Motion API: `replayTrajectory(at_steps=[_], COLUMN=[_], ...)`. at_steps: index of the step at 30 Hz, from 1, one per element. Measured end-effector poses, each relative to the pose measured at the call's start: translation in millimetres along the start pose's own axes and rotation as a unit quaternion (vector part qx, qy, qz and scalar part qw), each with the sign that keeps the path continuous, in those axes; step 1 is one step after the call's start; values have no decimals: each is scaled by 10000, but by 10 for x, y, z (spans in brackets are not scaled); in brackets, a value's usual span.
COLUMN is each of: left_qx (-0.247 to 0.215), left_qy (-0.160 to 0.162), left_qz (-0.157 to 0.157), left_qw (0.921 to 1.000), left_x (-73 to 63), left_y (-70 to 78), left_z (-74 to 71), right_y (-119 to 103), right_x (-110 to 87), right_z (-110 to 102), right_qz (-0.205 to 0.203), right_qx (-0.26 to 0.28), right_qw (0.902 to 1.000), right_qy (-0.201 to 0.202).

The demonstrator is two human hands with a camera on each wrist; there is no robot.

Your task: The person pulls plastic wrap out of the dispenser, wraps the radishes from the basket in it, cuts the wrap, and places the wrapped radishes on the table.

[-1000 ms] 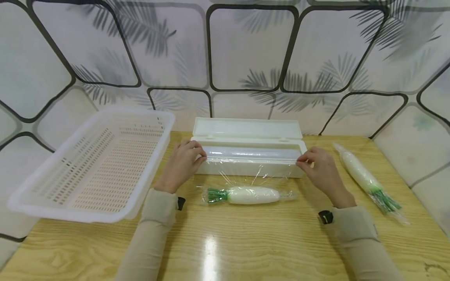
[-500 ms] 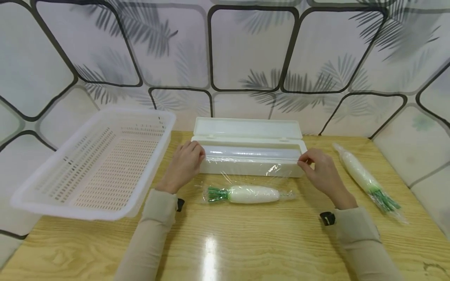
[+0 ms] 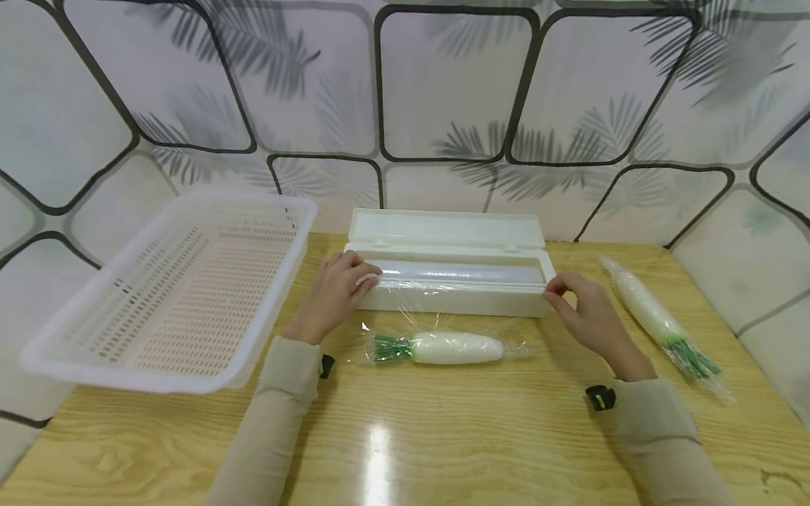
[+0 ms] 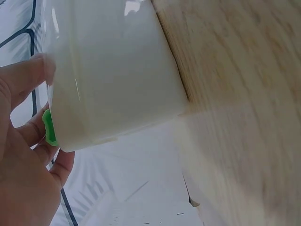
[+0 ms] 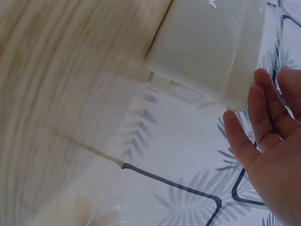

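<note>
A white cling film box [image 3: 455, 303] stands at the back of the table, its lid [image 3: 443, 228] tipped back. Inside lies the roll of film [image 3: 462, 271], and clear cling film [image 3: 411, 318] drapes over the front. At the box's left front corner, my left hand [image 3: 329, 299] pinches the film's edge with thumb and fingers. A small green piece [image 4: 49, 128] shows beside those fingers in the left wrist view. My right hand [image 3: 587, 313] pinches the film at the right front corner, though the transparent edge is hard to make out. Just in front lies a film-wrapped white radish [image 3: 458, 348] with green tops.
A large white perforated basket [image 3: 266, 309] occupies the table's left side. Another wrapped radish [image 3: 652, 309] lies slantwise at the right. The patterned wall [image 3: 455, 91] rises directly behind the box.
My right hand has shifted slightly right along the box's front edge to its corner. The left hand's fingertips have moved a little right over the edge. Box, radishes and basket stay put.
</note>
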State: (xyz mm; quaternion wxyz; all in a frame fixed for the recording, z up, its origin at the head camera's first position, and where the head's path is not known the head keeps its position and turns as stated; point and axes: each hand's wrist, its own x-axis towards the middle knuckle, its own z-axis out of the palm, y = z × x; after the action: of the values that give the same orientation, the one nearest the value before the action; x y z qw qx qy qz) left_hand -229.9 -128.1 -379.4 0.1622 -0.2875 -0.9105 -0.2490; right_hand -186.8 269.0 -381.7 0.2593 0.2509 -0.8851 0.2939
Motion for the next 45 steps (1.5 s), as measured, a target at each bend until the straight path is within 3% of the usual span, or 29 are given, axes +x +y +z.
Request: replayTrajectory(at_steps=[10,20,30,37,45], left_qx=[-172,-387,-74,-368,-695], left_qy=[122,120,422,455,268], left_qz=[191,436,484,619,646], left_qw=[9996,9982,9979,9964,9951], left_x=[11,28,43,-27,-161], left_y=[2,47,120,150,219], left_z=[1,6,-83,-128,-237], right_y=[69,11,-26,-6,-46], right_x=[-47,-24,9,-68,-119], right_z=[-27,-56,-51,-137,-248], right_qz=[31,274,363,532,205], right_qx=[1058,755,439,724,1311], right_qw=[9943,9965,9984,9960,9903], right_qy=[-138,-221,65,-36,-401])
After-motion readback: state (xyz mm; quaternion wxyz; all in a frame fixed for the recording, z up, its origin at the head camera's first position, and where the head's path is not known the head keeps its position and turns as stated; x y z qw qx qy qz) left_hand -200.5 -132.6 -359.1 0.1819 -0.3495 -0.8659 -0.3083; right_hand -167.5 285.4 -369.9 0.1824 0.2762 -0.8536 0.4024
